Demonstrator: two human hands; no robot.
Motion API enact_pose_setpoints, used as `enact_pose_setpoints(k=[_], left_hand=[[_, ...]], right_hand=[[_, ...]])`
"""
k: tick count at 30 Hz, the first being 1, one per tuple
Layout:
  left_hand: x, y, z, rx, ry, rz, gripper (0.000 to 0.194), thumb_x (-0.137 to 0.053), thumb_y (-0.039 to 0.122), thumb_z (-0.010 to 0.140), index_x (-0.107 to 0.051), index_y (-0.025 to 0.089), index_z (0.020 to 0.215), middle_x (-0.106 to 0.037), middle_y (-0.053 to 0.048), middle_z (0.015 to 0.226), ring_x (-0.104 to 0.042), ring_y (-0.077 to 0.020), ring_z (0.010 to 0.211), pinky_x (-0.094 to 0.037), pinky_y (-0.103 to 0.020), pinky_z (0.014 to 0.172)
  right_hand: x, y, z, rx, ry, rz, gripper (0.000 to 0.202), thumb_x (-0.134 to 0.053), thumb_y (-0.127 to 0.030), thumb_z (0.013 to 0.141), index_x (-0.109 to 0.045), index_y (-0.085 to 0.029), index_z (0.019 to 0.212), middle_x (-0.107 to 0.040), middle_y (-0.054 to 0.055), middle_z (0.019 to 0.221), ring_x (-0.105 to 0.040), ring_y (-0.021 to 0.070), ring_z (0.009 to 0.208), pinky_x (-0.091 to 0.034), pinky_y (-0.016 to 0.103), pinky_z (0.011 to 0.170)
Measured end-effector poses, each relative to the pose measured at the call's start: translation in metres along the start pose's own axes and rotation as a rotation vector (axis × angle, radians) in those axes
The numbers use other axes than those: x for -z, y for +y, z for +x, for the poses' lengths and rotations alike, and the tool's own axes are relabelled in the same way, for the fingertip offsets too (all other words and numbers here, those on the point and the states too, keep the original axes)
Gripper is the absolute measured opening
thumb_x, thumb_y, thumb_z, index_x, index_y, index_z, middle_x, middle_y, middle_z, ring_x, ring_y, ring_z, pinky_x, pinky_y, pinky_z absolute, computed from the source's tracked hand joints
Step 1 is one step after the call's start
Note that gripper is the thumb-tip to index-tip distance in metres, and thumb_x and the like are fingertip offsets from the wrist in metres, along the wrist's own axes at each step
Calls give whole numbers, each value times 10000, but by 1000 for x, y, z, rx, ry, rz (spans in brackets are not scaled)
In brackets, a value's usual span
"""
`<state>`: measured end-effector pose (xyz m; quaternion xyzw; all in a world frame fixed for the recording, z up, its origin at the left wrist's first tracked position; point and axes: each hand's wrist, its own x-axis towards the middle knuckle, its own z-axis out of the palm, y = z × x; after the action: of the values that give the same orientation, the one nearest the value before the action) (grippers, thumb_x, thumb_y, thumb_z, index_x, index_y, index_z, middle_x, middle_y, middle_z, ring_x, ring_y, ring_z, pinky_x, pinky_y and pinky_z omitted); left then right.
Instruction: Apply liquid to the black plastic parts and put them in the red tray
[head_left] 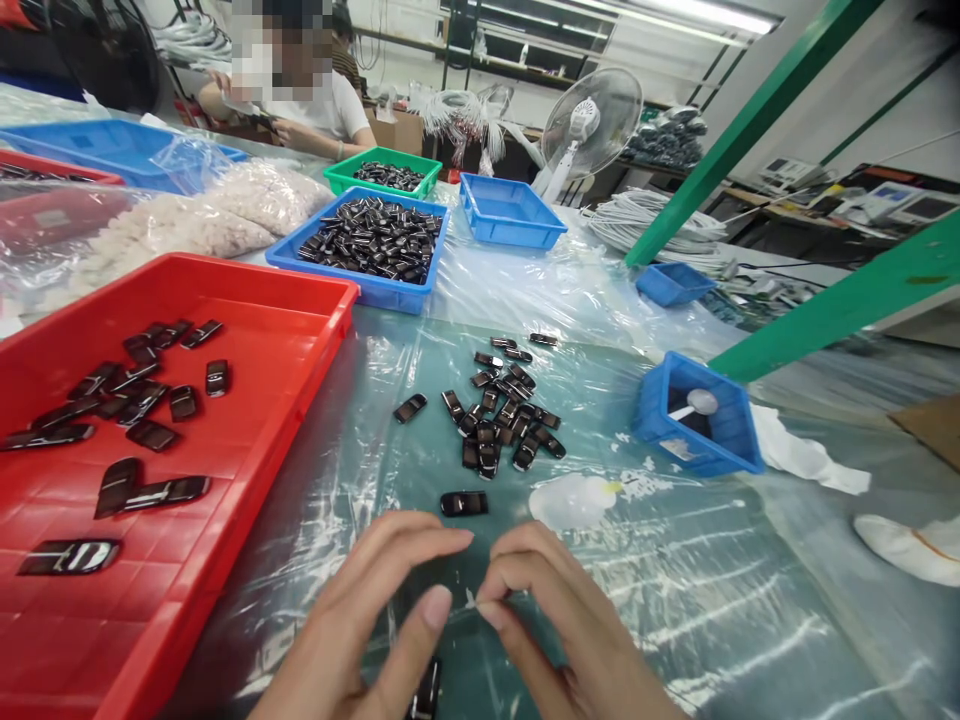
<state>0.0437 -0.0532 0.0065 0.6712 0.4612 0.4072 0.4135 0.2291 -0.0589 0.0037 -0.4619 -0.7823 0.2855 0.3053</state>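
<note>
My right hand point(559, 615) pinches a tiny whitish piece point(471, 598) between thumb and forefinger; its kind is too small to make out. Facing it, my left hand point(367, 605) has its thumb and fingers apart with nothing between them. A glossy black casing point(464, 503), shaped like a USB stick, lies just beyond my fingertips. Another black casing point(427, 690) is partly hidden by my left thumb. Farther out, a loose pile of similar casings point(510, 410) lies on the plastic-covered table point(322, 560).
A red tray point(292, 430) with several casings stands left. Behind are a full blue tray point(390, 292), a green tray point(427, 180) and bags of pale parts point(187, 225). Right are a white patch point(574, 500), a blue bin point(697, 455) and green posts point(750, 130). A person sits opposite.
</note>
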Motion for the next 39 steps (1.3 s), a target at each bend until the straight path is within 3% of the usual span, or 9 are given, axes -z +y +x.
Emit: enact_pose_setpoints(k=[5, 14, 18, 21, 25, 30, 32, 35, 39], left_hand=[[1, -15, 3, -130, -152, 83, 212, -587, 155, 906, -646, 316, 1032, -626, 30, 1022, -618, -135, 955, -488, -197, 844], [2, -15, 4, -150, -73, 68, 107, -685, 189, 855, -616, 265, 827, -619, 33, 909, -622, -141, 846, -490, -215, 771], [8, -13, 8, -145, -89, 129, 82, -639, 187, 884, -595, 254, 870, -622, 20, 917, -630, -143, 851, -500, -203, 761], [13, -14, 10, -195, -232, 248, 149, -504, 152, 947, -605, 244, 1006, -648, -9, 952, -640, -156, 868, -519, -220, 760], [16, -19, 4, -491, -453, 555, 246, -427, 173, 978, -631, 226, 1106, -700, -63, 1043, -666, -224, 886, -553, -310, 754], [15, -26, -6, -655, -524, 747, 207, -547, 250, 937, -650, 207, 1113, -722, -59, 1122, -688, -250, 968, -559, -299, 805], [14, -26, -5, -652, -466, 714, 229, -458, 231, 978, -686, 212, 987, -747, -48, 1025, -709, -229, 882, -566, -277, 741], [13, -23, -1, -614, -428, 666, 424, -314, 241, 1029, -679, 206, 816, -741, -38, 820, -702, -195, 688, -565, -256, 633], [5, -19, 0, -544, -342, 664, 422, -257, 274, 1048, -656, 167, 963, -730, -44, 822, -694, -184, 675, -571, -254, 638]], right_hand=[[0, 0, 0, 5, 2, 28, 175, -435, -83, 951, -440, -254, 911, -496, -8, 843, -536, 147, 749, -462, 260, 630], [1, 1, -2, 17, 8, 35, 172, -464, -83, 928, -459, -251, 889, -501, -8, 834, -548, 146, 738, -461, 254, 623], [1, 2, -2, 1, 56, 84, 184, -457, -74, 922, -467, -255, 892, -504, -13, 830, -542, 135, 717, -452, 234, 614], [2, 3, -1, 1, 104, 124, 204, -450, -51, 906, -469, -252, 886, -491, -15, 823, -533, 134, 735, -447, 229, 632], [4, 2, 1, -10, 140, 153, 210, -453, -42, 892, -476, -251, 883, -478, -17, 808, -521, 138, 733, -446, 234, 636], [9, -4, 3, -204, 144, 365, 154, -464, -198, 956, -505, -257, 819, -458, -22, 776, -493, 145, 700, -436, 253, 626], [11, -6, 3, -326, 103, 540, 163, -500, -313, 959, -531, -250, 812, -445, -25, 781, -459, 137, 683, -418, 255, 630], [12, -9, 3, -510, -1, 840, 229, -579, -433, 912, -560, -232, 805, -444, -36, 757, -415, 117, 662, -381, 239, 640], [9, -9, 4, -653, -70, 1141, 233, -673, -389, 859, -573, -204, 760, -471, -42, 697, -435, 102, 661, -374, 225, 677]])
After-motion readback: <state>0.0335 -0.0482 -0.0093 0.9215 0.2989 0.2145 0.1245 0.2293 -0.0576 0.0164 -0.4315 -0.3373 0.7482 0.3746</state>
